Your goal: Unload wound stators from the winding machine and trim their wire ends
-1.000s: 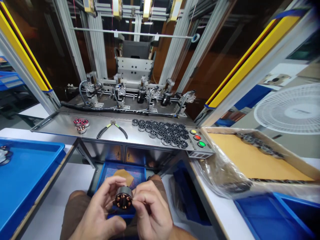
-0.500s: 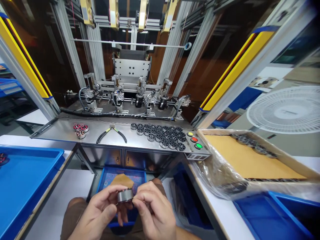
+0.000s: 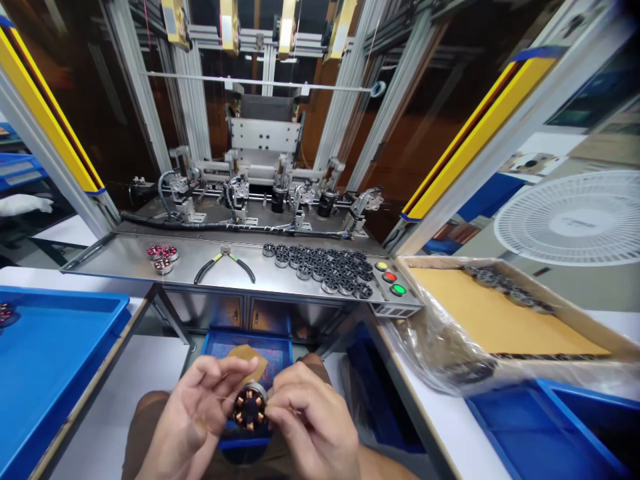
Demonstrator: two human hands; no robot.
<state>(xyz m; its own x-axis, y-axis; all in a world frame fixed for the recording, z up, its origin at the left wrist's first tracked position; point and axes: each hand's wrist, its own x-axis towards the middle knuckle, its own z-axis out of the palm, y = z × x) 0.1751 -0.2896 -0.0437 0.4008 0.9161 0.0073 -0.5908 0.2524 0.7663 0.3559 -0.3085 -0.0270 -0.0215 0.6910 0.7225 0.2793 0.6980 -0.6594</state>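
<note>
A round motor stator with copper windings [image 3: 250,407] is between my hands above my lap, its wound face turned toward the camera. My right hand [image 3: 313,417] pinches at the stator's right edge with thumb and fingers. My left hand [image 3: 200,407] is at its left side, palm up, with the fingers apart and raised beside it. On the metal ledge ahead lie several black unwound stators [image 3: 325,267] in a cluster, pliers with black and green handles [image 3: 225,263], and a few stators with red and copper windings [image 3: 163,257].
Behind the ledge stands a winding machine [image 3: 265,140] with its fixtures. A blue tray [image 3: 60,353] is at left. At right are a plastic-lined box [image 3: 500,313], blue bins [image 3: 530,427] and a white fan [image 3: 575,217]. Someone's gloved hand [image 3: 25,204] shows at far left.
The stator has turned from side-on to show its copper-wound face. My left fingers have loosened and lifted off it. A gloved hand has come into view at far left.
</note>
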